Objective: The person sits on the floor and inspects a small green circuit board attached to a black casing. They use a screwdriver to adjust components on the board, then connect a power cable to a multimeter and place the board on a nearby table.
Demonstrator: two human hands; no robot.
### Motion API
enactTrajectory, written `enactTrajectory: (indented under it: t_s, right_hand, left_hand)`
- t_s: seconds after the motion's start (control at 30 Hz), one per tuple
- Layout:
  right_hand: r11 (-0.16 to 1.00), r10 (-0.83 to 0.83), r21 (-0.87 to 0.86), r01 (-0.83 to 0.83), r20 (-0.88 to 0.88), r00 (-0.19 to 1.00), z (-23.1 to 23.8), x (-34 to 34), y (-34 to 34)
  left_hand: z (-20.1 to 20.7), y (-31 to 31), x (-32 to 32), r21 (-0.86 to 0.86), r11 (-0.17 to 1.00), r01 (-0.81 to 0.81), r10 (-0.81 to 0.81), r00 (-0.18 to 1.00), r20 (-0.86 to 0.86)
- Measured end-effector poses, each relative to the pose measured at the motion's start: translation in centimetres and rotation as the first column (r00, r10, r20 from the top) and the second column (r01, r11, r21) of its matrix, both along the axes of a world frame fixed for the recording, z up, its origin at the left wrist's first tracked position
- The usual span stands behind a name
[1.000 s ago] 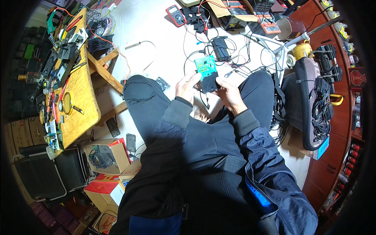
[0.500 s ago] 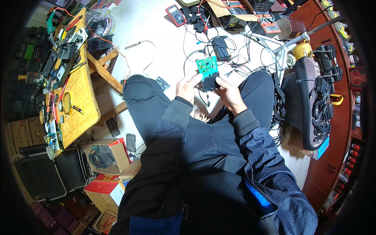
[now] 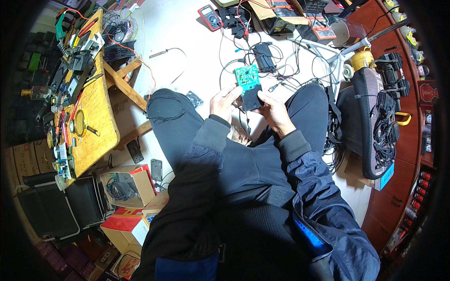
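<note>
My left hand (image 3: 224,102) pinches the left side of a green circuit board (image 3: 247,77) and the black flat piece (image 3: 252,97) at its near end, thumb toward me. My right hand (image 3: 276,114) grips the right edge of the black piece, thumb on top. I can't tell how my fingers sit underneath. Both hands are almost where they were half a second ago, but the board is tipped a little differently: its face shows taller now, with its far edge slightly higher in view. I hold it between my knees (image 3: 168,117), above the white floor (image 3: 201,51).

Around that, nothing has shifted. Just past the board lies a black power adapter (image 3: 265,57) among tangled leads, and farther off is the red-edged multimeter (image 3: 209,18). To my left the yellow-topped workbench (image 3: 103,133) bears a magnifying glass (image 3: 81,122) and tools, with an open cardboard box (image 3: 146,187) of cables below. To my right, black cables (image 3: 385,122) hang on a padded chair (image 3: 363,96).
</note>
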State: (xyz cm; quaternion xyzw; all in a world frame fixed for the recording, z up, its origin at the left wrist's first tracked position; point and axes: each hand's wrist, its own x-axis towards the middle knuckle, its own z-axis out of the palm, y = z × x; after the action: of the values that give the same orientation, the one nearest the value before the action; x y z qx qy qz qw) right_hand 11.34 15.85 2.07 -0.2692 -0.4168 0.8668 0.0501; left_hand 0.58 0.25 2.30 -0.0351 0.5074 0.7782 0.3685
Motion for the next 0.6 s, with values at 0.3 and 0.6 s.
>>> enactTrajectory:
  t_s: [0.3,0.6]
  right_hand:
    - [0.999,0.016,0.046,-0.015,-0.006,1.000,0.7,0.1,0.0]
    - [0.998,0.027,0.064,-0.027,0.003,1.000,0.8,0.1,0.1]
  left_hand:
    - [-1.3,0.2,-0.1,0.044,0.998,-0.041,0.040,0.999,0.017]
    - [-0.8,0.2,-0.1,0.016,0.999,-0.051,0.051,0.999,0.019]
